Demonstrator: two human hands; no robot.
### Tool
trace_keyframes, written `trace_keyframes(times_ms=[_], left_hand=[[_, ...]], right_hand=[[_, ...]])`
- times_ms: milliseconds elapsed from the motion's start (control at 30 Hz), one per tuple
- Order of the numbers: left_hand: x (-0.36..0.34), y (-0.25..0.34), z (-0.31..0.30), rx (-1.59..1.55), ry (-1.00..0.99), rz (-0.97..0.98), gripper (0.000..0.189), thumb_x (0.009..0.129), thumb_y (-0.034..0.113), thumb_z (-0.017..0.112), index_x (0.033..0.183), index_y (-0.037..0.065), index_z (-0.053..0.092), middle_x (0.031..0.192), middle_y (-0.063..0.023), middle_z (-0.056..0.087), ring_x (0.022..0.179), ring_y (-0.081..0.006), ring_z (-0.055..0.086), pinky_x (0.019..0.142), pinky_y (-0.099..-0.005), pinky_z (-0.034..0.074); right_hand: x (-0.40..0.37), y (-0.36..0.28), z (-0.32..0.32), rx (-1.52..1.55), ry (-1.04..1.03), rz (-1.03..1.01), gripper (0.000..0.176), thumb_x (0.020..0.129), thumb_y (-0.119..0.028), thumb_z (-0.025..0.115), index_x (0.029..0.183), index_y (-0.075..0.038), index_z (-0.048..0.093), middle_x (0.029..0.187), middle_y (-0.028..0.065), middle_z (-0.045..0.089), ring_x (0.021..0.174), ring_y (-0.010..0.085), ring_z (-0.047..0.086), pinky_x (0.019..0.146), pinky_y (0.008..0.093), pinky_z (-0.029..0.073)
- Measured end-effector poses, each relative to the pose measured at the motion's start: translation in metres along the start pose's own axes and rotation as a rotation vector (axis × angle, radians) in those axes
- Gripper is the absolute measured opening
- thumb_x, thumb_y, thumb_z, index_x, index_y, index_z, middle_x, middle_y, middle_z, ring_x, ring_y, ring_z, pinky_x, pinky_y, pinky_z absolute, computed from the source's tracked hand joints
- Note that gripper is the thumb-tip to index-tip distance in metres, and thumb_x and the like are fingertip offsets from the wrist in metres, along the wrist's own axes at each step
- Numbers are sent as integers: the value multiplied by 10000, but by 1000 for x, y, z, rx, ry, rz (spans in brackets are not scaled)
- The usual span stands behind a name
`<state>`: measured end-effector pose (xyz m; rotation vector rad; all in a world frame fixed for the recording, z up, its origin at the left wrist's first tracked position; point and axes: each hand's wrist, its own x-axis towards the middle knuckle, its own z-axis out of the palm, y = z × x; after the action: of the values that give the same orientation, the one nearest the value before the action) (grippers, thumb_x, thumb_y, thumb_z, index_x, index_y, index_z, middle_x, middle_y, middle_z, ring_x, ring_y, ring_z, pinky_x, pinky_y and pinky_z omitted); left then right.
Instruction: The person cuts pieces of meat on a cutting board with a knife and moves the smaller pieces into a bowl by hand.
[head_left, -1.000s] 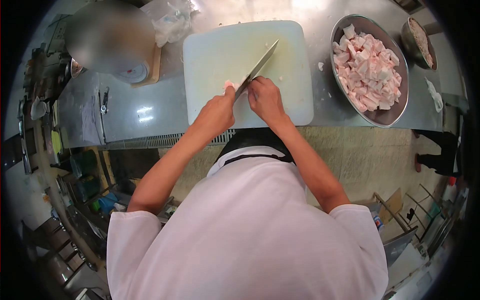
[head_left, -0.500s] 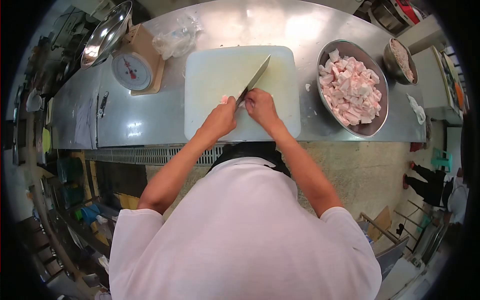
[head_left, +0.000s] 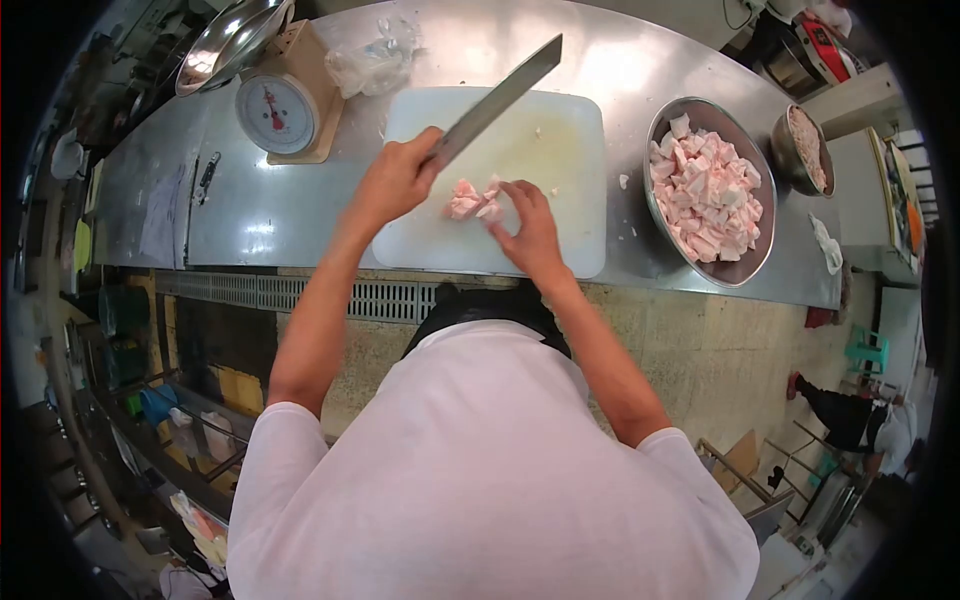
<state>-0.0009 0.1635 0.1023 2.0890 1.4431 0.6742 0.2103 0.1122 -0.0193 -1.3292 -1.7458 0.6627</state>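
My left hand (head_left: 397, 180) is wrapped round the handle of a large knife (head_left: 502, 100), whose blade is raised over the upper part of the white cutting board (head_left: 420, 245) and points up and to the right. Several pale pink chunks of fatty meat (head_left: 465, 200) lie in a small heap on the board. Beside them on the right is my right hand (head_left: 527, 228), its thumb and fingers apart, with the fingertips at the rightmost pieces. Tiny scraps lie farther right on the board.
Right of the board stands a large metal bowl (head_left: 763, 245) of meat chunks, with a smaller bowl (head_left: 787, 160) of meat beyond. A scale (head_left: 277, 115) and a clear plastic bag (head_left: 375, 65) are at the back left. Another person (head_left: 850, 415) is at the far right.
My left hand has lifted the knife off the meat, up and to the left. My right hand has opened and moved slightly down and right, uncovering the chunks. The whole view has shifted a little.
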Motion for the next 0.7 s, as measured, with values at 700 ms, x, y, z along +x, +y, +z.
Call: trace_keyframes(times_ms=[700], left_hand=[[-87, -76, 42, 176, 42, -265, 234, 866, 26, 556, 1094, 0, 515, 729, -288, 606, 738, -505, 587, 619, -542, 452]], right_hand=[[49, 37, -4, 267, 318, 229, 214, 829, -283, 737, 847, -82, 666, 761, 41, 675, 726, 196, 636, 653, 325, 493]])
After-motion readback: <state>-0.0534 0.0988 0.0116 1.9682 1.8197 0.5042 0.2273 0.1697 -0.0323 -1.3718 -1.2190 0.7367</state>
